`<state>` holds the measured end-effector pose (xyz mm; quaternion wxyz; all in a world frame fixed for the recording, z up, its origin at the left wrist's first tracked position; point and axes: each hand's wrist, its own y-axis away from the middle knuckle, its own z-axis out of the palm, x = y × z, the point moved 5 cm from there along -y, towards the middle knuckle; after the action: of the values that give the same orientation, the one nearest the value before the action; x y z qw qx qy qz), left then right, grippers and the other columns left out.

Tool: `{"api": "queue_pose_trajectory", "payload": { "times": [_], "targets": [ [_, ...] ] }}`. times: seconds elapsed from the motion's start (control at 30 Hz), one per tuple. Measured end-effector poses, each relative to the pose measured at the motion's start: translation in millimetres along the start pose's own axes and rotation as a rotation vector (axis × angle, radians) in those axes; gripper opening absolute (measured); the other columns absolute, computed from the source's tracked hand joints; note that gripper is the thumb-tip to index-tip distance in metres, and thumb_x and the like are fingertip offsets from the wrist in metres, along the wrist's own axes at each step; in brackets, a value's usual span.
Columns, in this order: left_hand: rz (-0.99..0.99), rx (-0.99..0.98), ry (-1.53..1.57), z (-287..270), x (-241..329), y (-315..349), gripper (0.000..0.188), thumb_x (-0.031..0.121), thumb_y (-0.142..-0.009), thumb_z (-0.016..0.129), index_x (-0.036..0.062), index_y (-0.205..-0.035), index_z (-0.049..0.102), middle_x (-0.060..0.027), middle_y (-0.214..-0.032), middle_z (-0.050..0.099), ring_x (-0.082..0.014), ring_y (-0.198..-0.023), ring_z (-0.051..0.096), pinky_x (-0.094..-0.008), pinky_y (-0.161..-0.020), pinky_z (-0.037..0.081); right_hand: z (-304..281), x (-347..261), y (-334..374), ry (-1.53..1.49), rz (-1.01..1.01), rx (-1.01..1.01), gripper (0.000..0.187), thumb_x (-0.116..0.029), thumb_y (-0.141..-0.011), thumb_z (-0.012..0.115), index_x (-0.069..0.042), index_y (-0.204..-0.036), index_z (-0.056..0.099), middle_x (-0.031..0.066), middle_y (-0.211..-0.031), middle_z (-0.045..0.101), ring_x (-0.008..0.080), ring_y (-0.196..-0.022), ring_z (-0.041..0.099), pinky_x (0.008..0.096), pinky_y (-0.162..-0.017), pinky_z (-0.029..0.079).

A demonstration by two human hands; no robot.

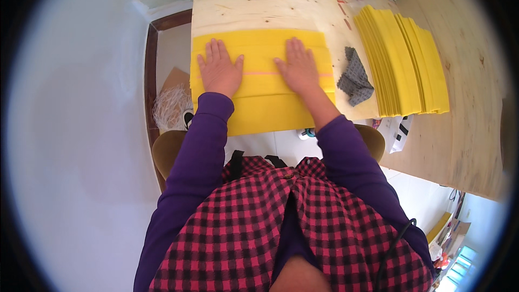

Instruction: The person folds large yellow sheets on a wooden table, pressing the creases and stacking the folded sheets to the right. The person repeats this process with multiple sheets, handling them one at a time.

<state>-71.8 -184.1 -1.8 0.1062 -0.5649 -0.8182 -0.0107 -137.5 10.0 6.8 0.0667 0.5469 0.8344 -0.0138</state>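
A yellow cloth (pixel 265 113) with a thin pinkish-orange line across it lies spread on the wooden table, its near part hanging over the front edge. Flat on its left side rests my left hand (pixel 220 70), fingers stretched out. My right hand (pixel 299 69) presses on the cloth's right side in the same way, also open. Neither hand grips anything. A crumpled grey patterned scrap of fabric (pixel 355 77) with zigzag edges lies just right of the cloth. Beyond it stand folded yellow cloths (pixel 403 65), several layers packed together in a row.
Bare plywood of the table (pixel 254 0) stretches behind the cloth. Shredded white strips (pixel 172 107) and a brown cardboard piece (pixel 175 78) are on the floor at left, near a white wall (pixel 75 119). A brown stool seat (pixel 165 148) shows below my left arm.
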Motion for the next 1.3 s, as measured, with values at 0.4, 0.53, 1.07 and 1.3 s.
{"api": "queue_pose_trajectory", "payload": {
  "times": [0.4, 0.53, 1.07, 1.3],
  "targets": [
    [-0.013, -0.003, 0.032, -3, 0, 2, 0.073, 0.051, -0.096, 0.035, 0.0011, -0.148, 0.024, -0.0126, -0.156, 0.02, -0.0248, -0.145, 0.014, -0.0463, -0.117, 0.007, -17, 91, 19, 0.062, 0.211, 0.17, 0.068, -0.049, -0.096, 0.038, -0.002, -0.144, 0.031, 0.0163, -0.152, 0.027, 0.0254, -0.143, 0.021, 0.0436, -0.116, 0.014],
    [-0.009, 0.004, 0.033, -1, 0, 1, 0.073, 0.051, -0.096, 0.035, 0.0009, -0.148, 0.024, -0.0127, -0.156, 0.02, -0.0248, -0.146, 0.014, -0.0468, -0.117, 0.006, -33, 69, -2, -0.127, -0.077, 0.321, 0.048, -0.035, -0.089, 0.058, -0.003, -0.125, 0.054, 0.0166, -0.135, 0.049, 0.0301, -0.13, 0.041, 0.0406, -0.108, 0.032],
    [0.054, 0.216, 0.272, -14, -7, 6, 0.06, 0.037, -0.098, 0.042, 0.0036, -0.146, 0.03, -0.0163, -0.153, 0.026, -0.0298, -0.144, 0.017, -0.046, -0.117, 0.008, -49, 31, -72, -0.099, -0.287, -0.49, 0.027, -0.026, -0.079, 0.07, -0.003, -0.091, 0.064, 0.0116, -0.084, 0.063, 0.0255, -0.08, 0.059, 0.0363, -0.07, 0.046],
    [0.171, 0.516, 0.872, -63, -21, 51, 0.041, 0.02, -0.097, 0.045, 0.0015, -0.135, 0.045, -0.0173, -0.142, 0.042, -0.0317, -0.136, 0.033, -0.043, -0.112, 0.023, -79, 23, -48, -0.218, -0.306, -0.467, 0.026, -0.02, -0.078, 0.064, 0.0, -0.094, 0.063, 0.0104, -0.081, 0.063, 0.021, -0.076, 0.057, 0.0346, -0.071, 0.045]
  ]
}}
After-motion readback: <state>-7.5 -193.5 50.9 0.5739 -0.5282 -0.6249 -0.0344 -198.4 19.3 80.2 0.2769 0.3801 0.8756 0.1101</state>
